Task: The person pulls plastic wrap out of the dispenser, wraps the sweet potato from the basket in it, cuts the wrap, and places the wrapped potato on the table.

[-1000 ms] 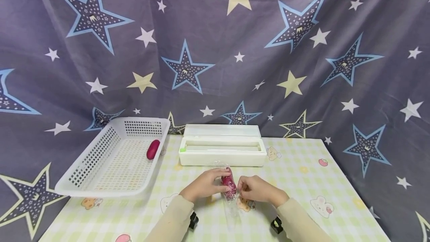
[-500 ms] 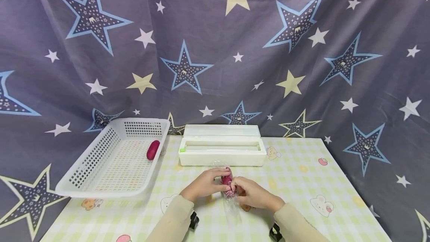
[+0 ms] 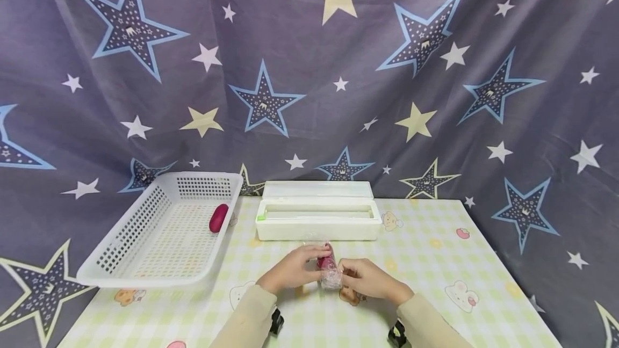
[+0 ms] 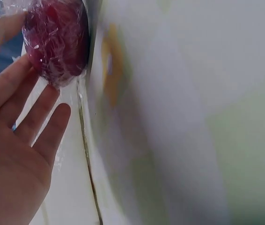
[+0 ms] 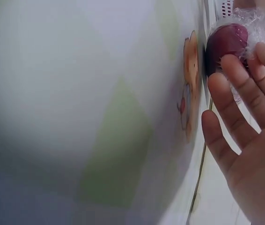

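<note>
A dark red oblong vegetable, sweet-potato-like in shape [image 3: 325,263], lies on the table between both hands, wrapped in clear plastic film [image 3: 331,280]. The left hand [image 3: 292,269] holds it from the left, fingers over the far part and thumb lower down. In the left wrist view, crinkled film covers the end of the vegetable [image 4: 57,42], with fingertips against it. From the right, the right hand [image 3: 371,279] pinches film at the near end between thumb and index finger. The right wrist view shows that bunched film [image 5: 262,29], with the other fingers loosely extended.
Behind the hands stands a white film box [image 3: 319,231], its lid [image 3: 317,190] raised and a green tab [image 3: 261,217] at its left end. A white perforated basket [image 3: 145,283] at left contains another dark red vegetable [image 3: 219,218]. A starry curtain [image 3: 309,160] backs the checkered table.
The right hand moved in to the vegetable, then slightly back. The film tail that trailed toward the near side is now folded up over the near end. The left hand keeps its hold.
</note>
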Motion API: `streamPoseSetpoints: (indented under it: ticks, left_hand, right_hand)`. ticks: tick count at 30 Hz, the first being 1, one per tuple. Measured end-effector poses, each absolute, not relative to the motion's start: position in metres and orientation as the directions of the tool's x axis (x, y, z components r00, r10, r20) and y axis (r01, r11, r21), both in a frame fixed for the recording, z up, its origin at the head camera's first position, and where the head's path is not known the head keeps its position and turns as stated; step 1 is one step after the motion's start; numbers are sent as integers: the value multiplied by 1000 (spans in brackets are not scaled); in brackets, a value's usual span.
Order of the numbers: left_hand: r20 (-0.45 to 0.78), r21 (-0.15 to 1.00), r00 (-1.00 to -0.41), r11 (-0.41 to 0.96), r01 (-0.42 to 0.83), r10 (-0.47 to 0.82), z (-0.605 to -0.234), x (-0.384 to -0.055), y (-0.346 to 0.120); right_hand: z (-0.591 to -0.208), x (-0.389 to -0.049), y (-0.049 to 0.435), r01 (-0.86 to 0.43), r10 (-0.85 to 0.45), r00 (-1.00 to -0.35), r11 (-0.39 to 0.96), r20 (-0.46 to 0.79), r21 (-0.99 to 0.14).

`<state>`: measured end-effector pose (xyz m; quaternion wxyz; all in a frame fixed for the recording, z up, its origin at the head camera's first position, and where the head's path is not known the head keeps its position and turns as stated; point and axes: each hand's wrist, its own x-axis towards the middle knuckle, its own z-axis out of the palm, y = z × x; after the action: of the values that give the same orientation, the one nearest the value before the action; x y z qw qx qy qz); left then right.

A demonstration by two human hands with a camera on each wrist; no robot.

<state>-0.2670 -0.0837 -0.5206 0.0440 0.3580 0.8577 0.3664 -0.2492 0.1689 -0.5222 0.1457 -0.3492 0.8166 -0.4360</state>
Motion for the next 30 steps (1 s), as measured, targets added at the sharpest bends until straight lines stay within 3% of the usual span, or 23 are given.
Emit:
streamPoseSetpoints:
  ticks: [6,10,20,30]
  left_hand:
    - [96,660,-712,491,569,695,-518,-264,-88]
    - [122,646,-722,498,578,680,-519,-264,-85]
    - [190,674,-749,470,570,635,-525,-264,-82]
    - [175,674,-757,483,558,630,-522,-267,-82]
  right_hand:
    - [-521,-247,168,-447,-690,-721,396,61,-802]
    - [-520,-247,166,-476,-691,-718,406,79,-780]
    - [-520,-249,165,-394,-682,-731,422,1,-816]
    - [-525,-263,165,-403,-667,-745,439,9,-803]
